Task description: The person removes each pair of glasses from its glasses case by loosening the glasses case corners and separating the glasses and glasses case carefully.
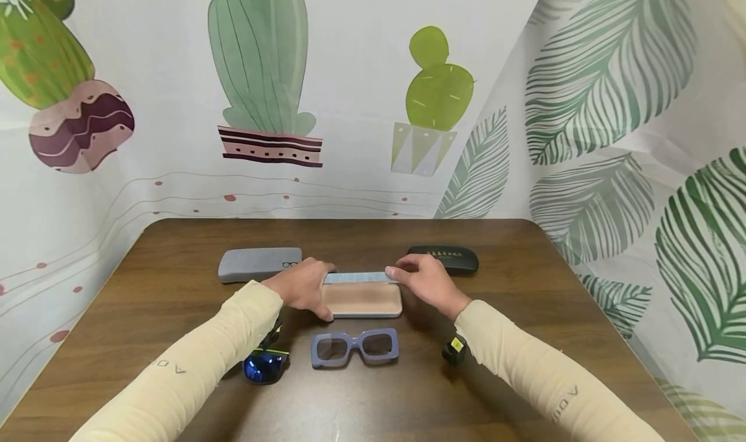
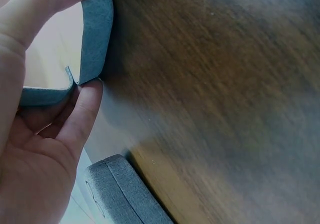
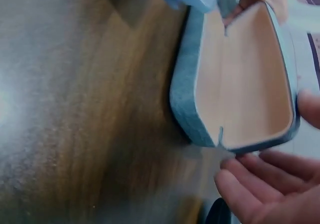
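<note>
A blue eyeglass case [image 1: 362,299] with a pale pink lining lies with its lid raised in the middle of the table. My left hand [image 1: 303,288] grips its left end; the left wrist view shows the thumb across the front part and a finger [image 2: 82,111] by the hinge notch. At the other end, my right hand [image 1: 432,283] touches the lid edge with its thumb [image 3: 309,108]. Its other fingers [image 3: 260,176] extend loosely beside the case end. Purple-blue framed glasses [image 1: 354,347] lie just in front of the case.
Behind my left hand lies a grey glasses case [image 1: 259,263], and a dark green case [image 1: 451,259] sits behind my right hand. Blue-lensed sunglasses [image 1: 265,366] are partly hidden by my left sleeve. A patterned cloth [image 1: 361,105] hangs beyond the table's far edge.
</note>
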A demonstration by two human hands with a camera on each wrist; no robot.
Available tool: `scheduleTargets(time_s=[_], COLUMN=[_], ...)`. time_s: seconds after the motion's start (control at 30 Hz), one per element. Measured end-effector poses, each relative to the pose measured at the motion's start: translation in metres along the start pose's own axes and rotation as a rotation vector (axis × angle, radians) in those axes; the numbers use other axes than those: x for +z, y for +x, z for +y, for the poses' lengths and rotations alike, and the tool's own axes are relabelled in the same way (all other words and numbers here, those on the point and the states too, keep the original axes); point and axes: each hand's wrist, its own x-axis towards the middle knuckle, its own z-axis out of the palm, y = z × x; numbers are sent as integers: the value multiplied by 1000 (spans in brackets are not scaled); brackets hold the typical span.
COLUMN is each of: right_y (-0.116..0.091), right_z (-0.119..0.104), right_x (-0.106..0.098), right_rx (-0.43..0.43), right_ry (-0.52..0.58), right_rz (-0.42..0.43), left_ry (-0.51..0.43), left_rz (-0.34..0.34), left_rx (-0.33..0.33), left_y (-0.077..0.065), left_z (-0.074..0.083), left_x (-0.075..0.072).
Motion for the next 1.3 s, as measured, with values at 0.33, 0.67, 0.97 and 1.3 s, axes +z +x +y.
scheduleTargets(time_s=[0.33,0.67,0.97,1.3], right_y=[15,21,20,18], right_z=[12,19,20,18], right_x=[-2,-4,-2,-2], right_rx=[113,68,18,-47], right_ry=[436,355,259,163], right_rz=[-312,-324,-281,-264], left_ry=[0,-11,-5,4], left_rz=[-6,3,14,27], left_rx=[-12,-5,17,47], left_y=[1,0,1,1], left_z=[0,-1,0,-1], left_x=[0,0,1,3])
